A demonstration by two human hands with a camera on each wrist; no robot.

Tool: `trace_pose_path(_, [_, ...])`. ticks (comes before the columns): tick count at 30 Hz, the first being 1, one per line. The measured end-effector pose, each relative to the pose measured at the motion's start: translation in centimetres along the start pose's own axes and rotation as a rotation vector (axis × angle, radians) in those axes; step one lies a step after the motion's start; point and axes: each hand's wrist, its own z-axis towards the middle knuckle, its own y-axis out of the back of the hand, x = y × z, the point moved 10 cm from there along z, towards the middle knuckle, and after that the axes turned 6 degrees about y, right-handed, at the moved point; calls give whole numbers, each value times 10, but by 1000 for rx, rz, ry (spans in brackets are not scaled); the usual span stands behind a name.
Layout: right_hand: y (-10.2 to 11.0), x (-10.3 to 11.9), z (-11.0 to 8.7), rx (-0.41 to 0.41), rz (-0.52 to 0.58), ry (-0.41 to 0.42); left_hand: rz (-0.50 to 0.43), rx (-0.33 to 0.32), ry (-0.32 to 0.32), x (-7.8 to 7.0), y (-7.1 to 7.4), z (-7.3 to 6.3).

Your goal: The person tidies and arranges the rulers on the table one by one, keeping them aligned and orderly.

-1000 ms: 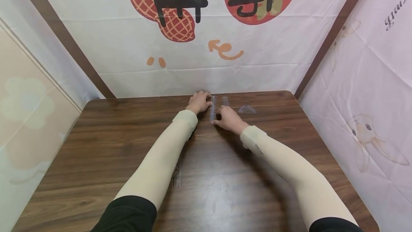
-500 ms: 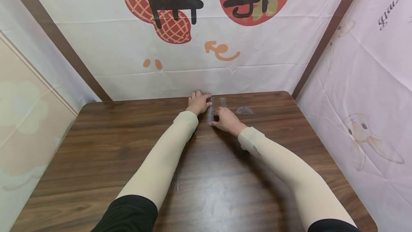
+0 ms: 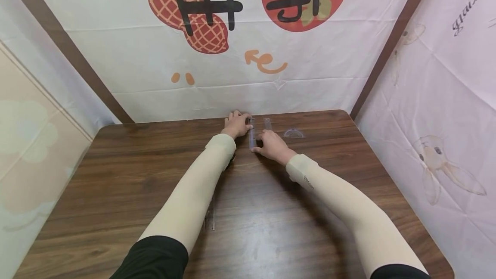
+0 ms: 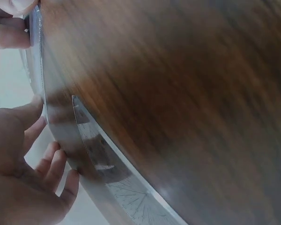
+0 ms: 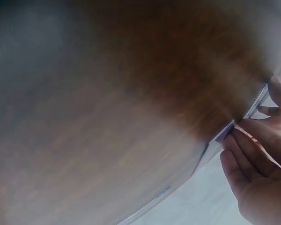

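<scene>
A clear ruler (image 3: 252, 136) lies near the table's far edge, pointing away from me. My left hand (image 3: 237, 125) has thumb and index fingertip at its far end, the other fingers spread loosely toward the wall. With thumb at the near end and fingers along the side, my right hand (image 3: 273, 146) holds the same ruler. Just right of it lies a second clear ruler (image 3: 268, 123), partly hidden by the right hand. A clear protractor (image 3: 294, 133) sits farther right. In the left wrist view, a transparent measuring piece with radiating lines (image 4: 143, 199) lies beside my left hand.
Another transparent piece (image 3: 210, 219) shows partly from under the left forearm on the brown wooden table (image 3: 135, 175). A white printed cloth wall (image 3: 310, 76) rises right behind the far edge. More cloth hangs along both sides.
The head view has shifted slightly, so everything sits a little farther left. Both hands stay at the ruler with only slight movement.
</scene>
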Motion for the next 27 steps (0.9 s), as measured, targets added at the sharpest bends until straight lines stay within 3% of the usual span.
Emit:
trace_pose_path(5, [-1,3,1,-11,5,14,-65,12,7,8,4,-2])
trace_pose_path(11, [-1,6,0,-7,24,13,-128,19,21,12,12,-14])
trace_pose_path(20, [2,5,-2,-30,31,1,-243,-1,-76,8,28,-25])
trace_pose_path(27, [-2,-1,-3,-24,34,-26,-390,56,-116,10,31,-30])
